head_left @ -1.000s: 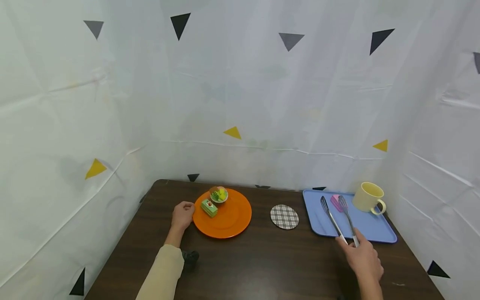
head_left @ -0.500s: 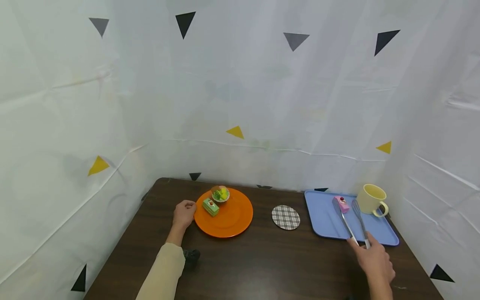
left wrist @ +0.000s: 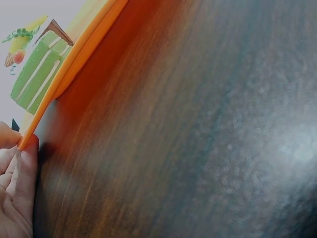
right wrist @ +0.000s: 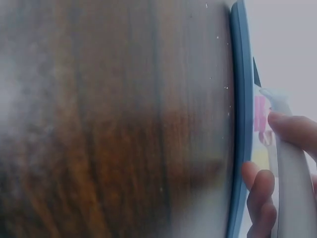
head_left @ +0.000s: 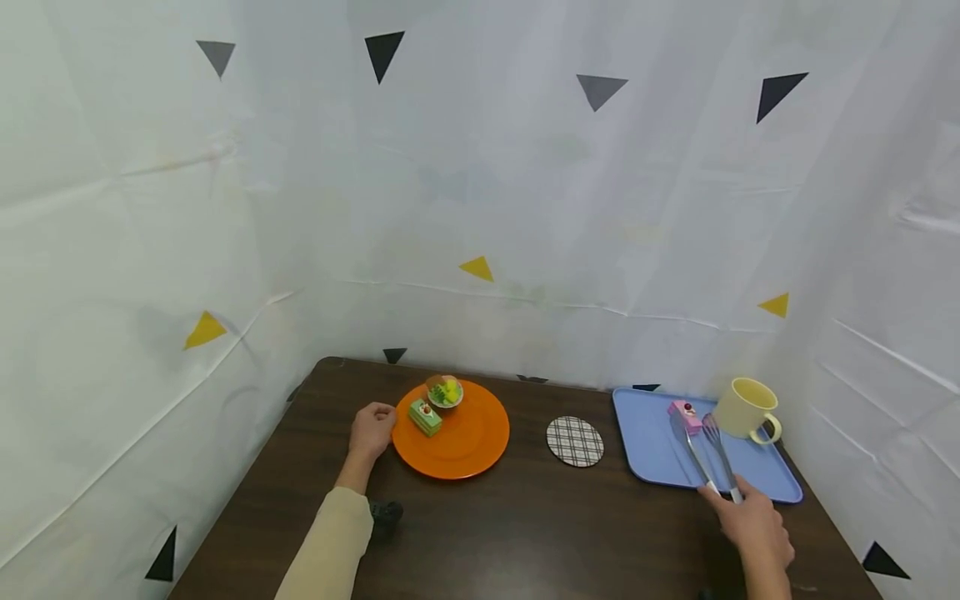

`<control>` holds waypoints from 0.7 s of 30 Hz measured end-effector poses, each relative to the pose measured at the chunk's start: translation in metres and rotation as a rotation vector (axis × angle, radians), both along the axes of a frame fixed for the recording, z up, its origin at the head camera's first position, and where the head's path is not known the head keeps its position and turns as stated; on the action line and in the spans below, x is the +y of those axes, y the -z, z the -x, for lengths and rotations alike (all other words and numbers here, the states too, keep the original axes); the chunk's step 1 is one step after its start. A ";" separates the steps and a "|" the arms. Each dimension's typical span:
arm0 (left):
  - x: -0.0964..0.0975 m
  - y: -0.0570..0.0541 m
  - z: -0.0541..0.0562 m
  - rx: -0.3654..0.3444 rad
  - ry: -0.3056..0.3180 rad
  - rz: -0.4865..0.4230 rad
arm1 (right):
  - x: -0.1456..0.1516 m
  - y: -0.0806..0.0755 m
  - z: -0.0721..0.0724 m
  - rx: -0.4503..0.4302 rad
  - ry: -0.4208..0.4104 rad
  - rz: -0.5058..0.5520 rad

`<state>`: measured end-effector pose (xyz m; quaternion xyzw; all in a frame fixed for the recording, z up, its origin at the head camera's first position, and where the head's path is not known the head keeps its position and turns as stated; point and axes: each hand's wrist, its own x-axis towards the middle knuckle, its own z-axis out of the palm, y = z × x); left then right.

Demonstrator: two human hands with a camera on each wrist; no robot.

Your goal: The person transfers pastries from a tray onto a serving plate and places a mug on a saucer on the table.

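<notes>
In the head view my left hand (head_left: 372,429) is at the left edge of an orange plate (head_left: 468,446); the left wrist view shows thumb and finger pinching its rim (left wrist: 28,131). A green cake slice (head_left: 425,418) and a small cup of yellow and green food (head_left: 447,395) sit on the plate. My right hand (head_left: 752,525) grips metal tongs (head_left: 724,460) by their white handles. The tongs reach over a blue tray (head_left: 647,458), their spread tips on either side of a pink cake piece (head_left: 686,416). Fingers curl along the handle (right wrist: 293,183) in the right wrist view.
On the tray's right end stands a yellow mug (head_left: 738,408), close to the tongs' right tip. A round plaid coaster (head_left: 575,442) lies between plate and tray. White curtains (head_left: 555,208) with triangles enclose the dark wooden table (head_left: 517,533).
My right hand has moved right with the tongs, bringing the tips from left of the pink cake to around it. My left hand stays at the plate's rim.
</notes>
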<state>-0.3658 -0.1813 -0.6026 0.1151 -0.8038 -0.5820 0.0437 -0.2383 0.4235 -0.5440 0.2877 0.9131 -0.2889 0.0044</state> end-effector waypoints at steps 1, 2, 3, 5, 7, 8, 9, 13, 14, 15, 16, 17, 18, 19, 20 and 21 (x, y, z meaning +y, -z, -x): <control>0.000 0.000 0.000 0.000 0.000 0.000 | 0.001 0.001 0.001 -0.003 0.000 0.002; 0.001 0.001 0.001 0.001 0.000 0.001 | 0.001 0.001 0.001 -0.004 -0.001 0.001; 0.001 0.001 0.001 0.001 -0.001 0.001 | 0.001 0.001 0.002 -0.006 -0.001 0.001; 0.001 0.002 0.002 0.001 -0.005 0.001 | 0.001 0.002 0.004 -0.016 -0.005 -0.005; 0.000 0.002 0.002 -0.001 -0.011 0.004 | 0.001 0.003 0.006 -0.028 -0.014 -0.007; 0.000 0.002 0.001 -0.002 -0.013 0.005 | 0.001 0.004 0.006 -0.028 -0.018 -0.008; 0.000 0.002 0.001 -0.002 -0.015 0.008 | 0.000 0.004 0.006 -0.031 -0.021 -0.010; 0.000 0.003 -0.001 0.004 -0.006 0.010 | -0.002 0.005 0.007 -0.042 -0.014 -0.009; 0.000 0.003 -0.001 0.005 -0.004 0.009 | -0.003 0.004 0.007 -0.044 -0.010 -0.009; 0.000 0.004 -0.001 0.007 -0.003 0.010 | -0.003 0.004 0.007 -0.048 -0.007 -0.008; 0.001 0.004 0.000 0.008 -0.003 0.009 | -0.003 0.003 0.008 -0.053 -0.006 -0.006; 0.001 0.004 0.000 0.008 -0.004 0.010 | -0.004 0.003 0.009 -0.056 -0.006 -0.005; 0.001 0.004 0.000 0.008 -0.005 0.011 | -0.004 0.003 0.009 -0.058 -0.006 -0.002; 0.001 0.003 0.001 0.007 -0.007 0.012 | -0.004 0.003 0.010 -0.059 -0.009 0.002; 0.000 0.004 0.001 0.006 -0.007 0.011 | -0.004 0.002 0.011 -0.059 -0.009 0.006; 0.000 0.004 0.003 0.005 -0.006 0.008 | -0.004 0.002 0.011 -0.059 -0.009 0.010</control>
